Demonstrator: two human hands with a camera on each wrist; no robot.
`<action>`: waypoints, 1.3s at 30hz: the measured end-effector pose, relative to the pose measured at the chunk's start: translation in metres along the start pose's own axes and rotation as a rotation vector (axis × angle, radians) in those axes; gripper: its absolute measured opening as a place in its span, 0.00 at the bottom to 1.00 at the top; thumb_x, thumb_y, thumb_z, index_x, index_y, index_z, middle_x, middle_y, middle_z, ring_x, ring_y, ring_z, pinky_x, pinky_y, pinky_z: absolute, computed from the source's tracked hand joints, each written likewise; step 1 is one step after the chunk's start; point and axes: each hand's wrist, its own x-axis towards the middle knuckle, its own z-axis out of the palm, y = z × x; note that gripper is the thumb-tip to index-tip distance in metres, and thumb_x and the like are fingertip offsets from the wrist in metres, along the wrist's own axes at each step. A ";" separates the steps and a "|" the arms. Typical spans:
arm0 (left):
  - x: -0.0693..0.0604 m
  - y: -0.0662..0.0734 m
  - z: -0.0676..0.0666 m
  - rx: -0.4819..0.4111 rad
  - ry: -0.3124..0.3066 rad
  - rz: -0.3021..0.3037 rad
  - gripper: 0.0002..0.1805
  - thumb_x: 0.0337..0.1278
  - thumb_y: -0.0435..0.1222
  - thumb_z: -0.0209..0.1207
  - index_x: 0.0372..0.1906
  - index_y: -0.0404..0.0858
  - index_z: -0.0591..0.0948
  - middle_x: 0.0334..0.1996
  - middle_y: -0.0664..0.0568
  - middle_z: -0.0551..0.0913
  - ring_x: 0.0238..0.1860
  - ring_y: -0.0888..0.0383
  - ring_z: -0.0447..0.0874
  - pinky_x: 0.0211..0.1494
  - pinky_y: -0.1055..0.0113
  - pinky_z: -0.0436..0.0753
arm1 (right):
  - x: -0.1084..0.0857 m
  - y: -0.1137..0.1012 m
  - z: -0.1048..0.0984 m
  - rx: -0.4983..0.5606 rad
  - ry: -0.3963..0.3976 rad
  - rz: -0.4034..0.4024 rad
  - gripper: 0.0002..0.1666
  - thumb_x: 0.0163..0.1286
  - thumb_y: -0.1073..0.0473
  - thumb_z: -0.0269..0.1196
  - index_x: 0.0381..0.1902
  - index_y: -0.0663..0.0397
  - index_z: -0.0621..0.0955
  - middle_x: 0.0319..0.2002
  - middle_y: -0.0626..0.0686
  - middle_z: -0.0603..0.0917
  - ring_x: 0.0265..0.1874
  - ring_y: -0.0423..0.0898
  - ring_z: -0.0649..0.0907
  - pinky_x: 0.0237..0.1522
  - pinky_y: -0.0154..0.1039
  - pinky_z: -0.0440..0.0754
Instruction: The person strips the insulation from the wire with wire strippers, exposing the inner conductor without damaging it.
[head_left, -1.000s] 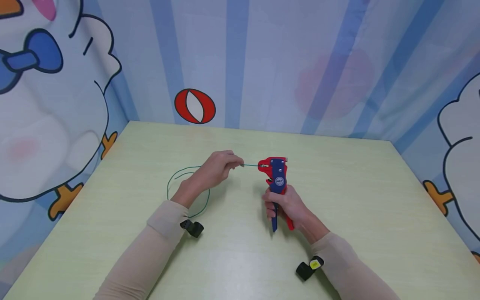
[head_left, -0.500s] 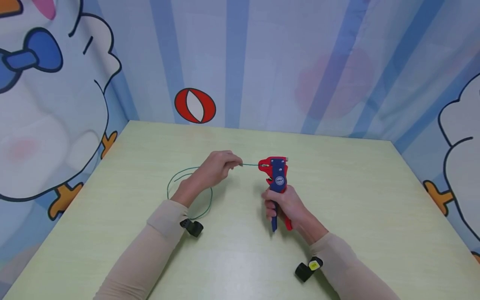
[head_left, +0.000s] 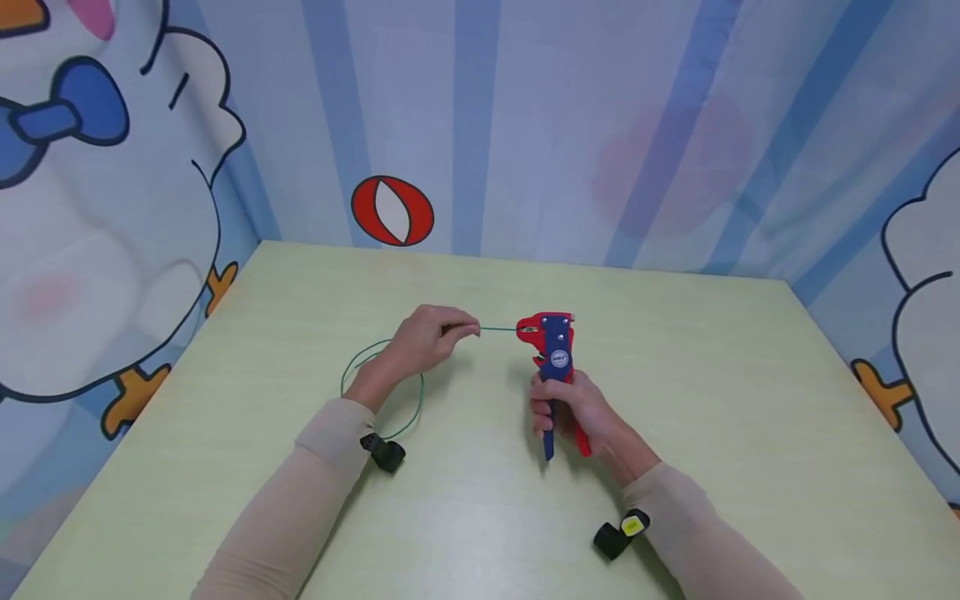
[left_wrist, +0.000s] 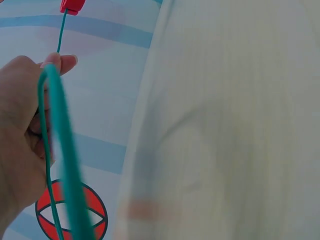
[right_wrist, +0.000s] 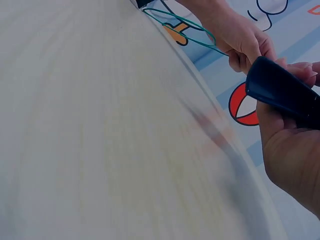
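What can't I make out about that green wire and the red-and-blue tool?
Tip of the green wire at the tool: too small, head view.
Part of the wire's loop: behind the left grip, head view.
Tool's lower part: partly covered by the right grip, head view.
Badge lettering: too small, head view.
Most of the tool: cut off by top edge, left wrist view.

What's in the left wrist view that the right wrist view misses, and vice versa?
Left wrist only: the red nose of the wire stripper, with the green wire running up to it.

Right wrist only: the stripper's blue handle, gripped by the right hand, and an orange foot printed on the backdrop.

Both: the left hand holding the wire, the printed red-and-white ball and the pale table.
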 end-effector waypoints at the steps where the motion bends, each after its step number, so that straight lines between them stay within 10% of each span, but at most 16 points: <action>1: 0.000 0.000 0.000 -0.004 -0.002 -0.008 0.10 0.69 0.36 0.61 0.48 0.36 0.88 0.41 0.51 0.89 0.40 0.56 0.83 0.48 0.61 0.83 | 0.000 0.000 0.000 0.002 -0.007 -0.004 0.05 0.73 0.63 0.53 0.35 0.56 0.71 0.22 0.50 0.73 0.20 0.44 0.75 0.29 0.38 0.80; 39: -0.003 0.000 -0.006 -0.054 -0.035 -0.043 0.11 0.72 0.35 0.58 0.46 0.36 0.88 0.42 0.50 0.88 0.32 0.56 0.75 0.36 0.64 0.74 | -0.004 -0.009 0.002 0.089 -0.029 -0.005 0.06 0.73 0.65 0.49 0.35 0.57 0.72 0.22 0.49 0.74 0.19 0.44 0.75 0.28 0.38 0.80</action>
